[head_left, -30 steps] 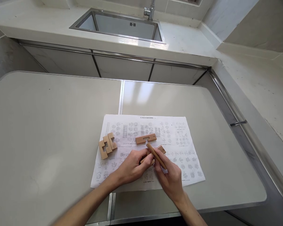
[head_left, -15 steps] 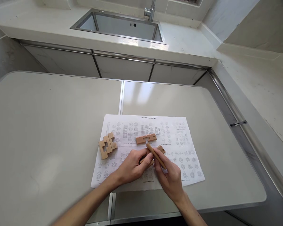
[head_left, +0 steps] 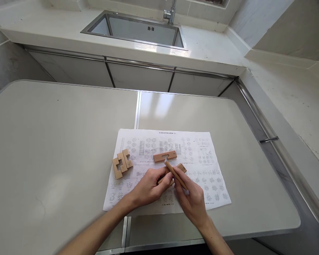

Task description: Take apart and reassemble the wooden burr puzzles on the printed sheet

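Over a printed sheet of line diagrams (head_left: 199, 205), both my hands are closed on wooden puzzle pieces. My left hand (head_left: 152, 186) pinches a wooden puzzle piece (head_left: 171, 183), mostly covered by the fingers. In my right hand (head_left: 190, 196) is a wooden puzzle bar (head_left: 175, 174), slanting across the left fingertips. Behind it shows the end of another wooden piece (head_left: 182, 167); whether it is held or joined I cannot tell. Just beyond my hands lies a notched wooden bar (head_left: 165, 156). Several notched blocks (head_left: 122, 164) sit side by side at the sheet's left edge.
The sheet lies on a pale folding table (head_left: 77, 141) with a metal seam (head_left: 137, 109). Behind the table is a counter (head_left: 55, 32) with a sink (head_left: 138, 30) and a faucet (head_left: 171, 13). Another counter (head_left: 292, 92) runs along the right.
The whole view has shifted very slightly. My hands and the wooden pieces keep the same positions relative to each other.
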A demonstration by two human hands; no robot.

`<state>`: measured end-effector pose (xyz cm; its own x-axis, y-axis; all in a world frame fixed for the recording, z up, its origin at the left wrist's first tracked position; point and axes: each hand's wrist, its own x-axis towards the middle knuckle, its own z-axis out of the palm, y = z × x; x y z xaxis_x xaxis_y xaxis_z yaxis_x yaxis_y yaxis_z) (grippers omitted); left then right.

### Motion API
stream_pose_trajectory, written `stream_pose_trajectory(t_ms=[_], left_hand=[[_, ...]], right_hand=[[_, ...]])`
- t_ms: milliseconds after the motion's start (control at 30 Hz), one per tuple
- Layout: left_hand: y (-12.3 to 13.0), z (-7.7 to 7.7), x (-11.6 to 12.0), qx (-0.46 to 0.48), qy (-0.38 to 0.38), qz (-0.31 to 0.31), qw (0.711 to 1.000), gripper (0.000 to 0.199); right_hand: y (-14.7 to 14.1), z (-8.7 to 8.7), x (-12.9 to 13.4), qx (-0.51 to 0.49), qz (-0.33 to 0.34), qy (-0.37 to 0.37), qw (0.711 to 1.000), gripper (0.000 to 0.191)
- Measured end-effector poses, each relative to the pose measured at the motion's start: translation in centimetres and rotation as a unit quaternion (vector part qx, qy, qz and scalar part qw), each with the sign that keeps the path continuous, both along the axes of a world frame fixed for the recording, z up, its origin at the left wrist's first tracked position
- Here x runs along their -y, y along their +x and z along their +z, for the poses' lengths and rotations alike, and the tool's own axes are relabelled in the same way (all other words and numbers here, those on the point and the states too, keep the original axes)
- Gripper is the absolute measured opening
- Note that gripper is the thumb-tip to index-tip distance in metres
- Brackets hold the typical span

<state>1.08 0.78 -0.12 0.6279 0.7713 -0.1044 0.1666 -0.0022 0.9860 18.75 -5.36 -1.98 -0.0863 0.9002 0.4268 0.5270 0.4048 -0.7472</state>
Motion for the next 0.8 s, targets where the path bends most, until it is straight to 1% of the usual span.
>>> stream_pose_trajectory(t_ms=[100,167,267,300,367,433,467,567,633,733,800], left_hand=[[0.0,0.1,0.1,0.008,-0.005,0.010,1.000,0.041],[0.0,0.2,0.1,0.031,-0.024,0.034,0.999,0.042],[-0.1,0.2,0.0,0.101,-0.092,0.091,0.986,0.043],[-0.1,0.1,-0.1,0.123,-0.113,0.110,0.980,0.044],[-0.2,0.1,-0.2,0.149,-0.138,0.137,0.970,0.046],[-0.2,0.0,-0.4,0.155,-0.143,0.148,0.966,0.047],[-0.3,0.0,-0.4,0.156,-0.142,0.150,0.966,0.046],[-0.3,0.0,-0.5,0.159,-0.144,0.154,0.964,0.045],[-0.3,0.0,-0.5,0.160,-0.145,0.157,0.964,0.044],[-0.3,-0.1,-0.5,0.161,-0.144,0.159,0.963,0.043],[-0.3,-0.1,-0.5,0.162,-0.142,0.159,0.963,0.043]], right_hand=[[0.2,-0.4,0.3,-0.003,-0.008,-0.018,1.000,0.055],[0.5,-0.5,0.4,-0.009,-0.017,-0.037,0.999,0.059],[1.2,-0.2,0.3,-0.025,-0.028,-0.043,0.998,0.069],[1.4,0.0,0.1,-0.023,-0.029,-0.042,0.998,0.068],[1.8,0.4,-0.7,0.002,-0.028,-0.038,0.999,0.053],[2.1,0.8,-1.9,0.053,-0.021,-0.037,0.998,0.039],[2.2,0.8,-2.6,0.078,-0.010,-0.026,0.997,0.036],[2.1,0.8,-4.8,0.135,0.031,0.002,0.990,0.037],[1.8,0.7,-6.0,0.168,0.058,0.010,0.984,0.033],[1.4,0.5,-7.4,0.194,0.088,0.012,0.977,0.017],[1.2,0.5,-7.9,0.203,0.102,0.007,0.974,0.011]])
